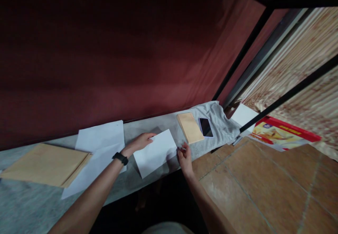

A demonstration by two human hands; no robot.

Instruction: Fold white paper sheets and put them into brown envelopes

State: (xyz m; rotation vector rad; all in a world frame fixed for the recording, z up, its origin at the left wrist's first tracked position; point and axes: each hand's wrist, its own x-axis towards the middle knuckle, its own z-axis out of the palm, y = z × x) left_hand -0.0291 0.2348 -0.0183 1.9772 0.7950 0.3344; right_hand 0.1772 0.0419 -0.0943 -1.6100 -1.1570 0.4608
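A white sheet of paper (155, 153) lies at a slant in front of me on the grey cloth of a narrow table. My left hand (141, 141), with a black band at the wrist, holds its upper left edge, thumb on top and fingers partly hidden beneath. At the sheet's right edge is my right hand (185, 156), its fingers curled but apart; no object shows in it. Just beyond that hand sits a small stack of brown envelopes (191, 127), with a dark-screened phone (206, 127) to its right.
On the left are a larger brown envelope stack (44, 164) and white papers (101, 135). The grey cloth (118, 191) bunches at the table's right end. A black frame bar (244, 52) rises there, near a red and yellow box (282, 133) on the tiled floor.
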